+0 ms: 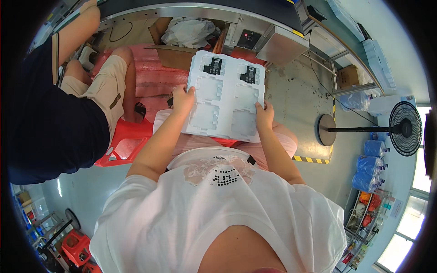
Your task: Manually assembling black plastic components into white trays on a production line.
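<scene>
I hold a white moulded plastic tray [226, 93] flat above my lap, one hand on each side. My left hand [183, 99] grips its left edge and my right hand [264, 116] grips its lower right edge. The tray has several square pockets. Two small black parts [213, 66] [248, 74] sit in the two far pockets; the nearer pockets hold nothing.
A seated person in a dark top and beige shorts [102, 84] is close on my left, by a red plastic stool [125, 143]. Pink foam sheets [154, 75] and a cardboard box lie ahead, under a metal conveyor frame [277, 43]. A standing fan [400, 129] is at the right.
</scene>
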{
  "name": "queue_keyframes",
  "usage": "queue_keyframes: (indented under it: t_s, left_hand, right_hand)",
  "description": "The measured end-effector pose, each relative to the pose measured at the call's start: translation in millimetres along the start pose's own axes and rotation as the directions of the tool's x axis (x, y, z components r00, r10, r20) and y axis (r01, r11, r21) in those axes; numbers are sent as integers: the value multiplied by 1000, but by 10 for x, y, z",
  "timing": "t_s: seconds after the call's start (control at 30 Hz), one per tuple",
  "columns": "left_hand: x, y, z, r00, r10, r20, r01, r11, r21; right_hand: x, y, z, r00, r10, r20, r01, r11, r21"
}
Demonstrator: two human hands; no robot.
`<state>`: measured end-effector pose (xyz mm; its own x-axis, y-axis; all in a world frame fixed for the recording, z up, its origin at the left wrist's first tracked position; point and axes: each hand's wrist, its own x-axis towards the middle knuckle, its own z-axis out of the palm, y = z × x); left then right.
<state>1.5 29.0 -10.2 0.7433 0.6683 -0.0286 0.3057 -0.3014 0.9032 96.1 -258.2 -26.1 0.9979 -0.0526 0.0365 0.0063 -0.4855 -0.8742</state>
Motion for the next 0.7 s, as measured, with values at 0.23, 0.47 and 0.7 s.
queue_keyframes:
  t_s: [0.23, 0.47, 0.7]
  left_hand:
    - [-159, 127, 16, 986, 138, -96, -86, 903, 422]
    - [-247, -99, -73, 992, 127, -4, -119, 938, 326]
    - [-211, -56, -97, 995, 50, 82, -76, 929, 361]
  right_hand:
    - [74, -236, -104, 971, -188, 146, 233, 881, -411]
    - [-54, -478, -212, 992, -20, 123, 78, 871, -484]
    - [311, -357, -314, 848, 299, 437, 32, 795, -606]
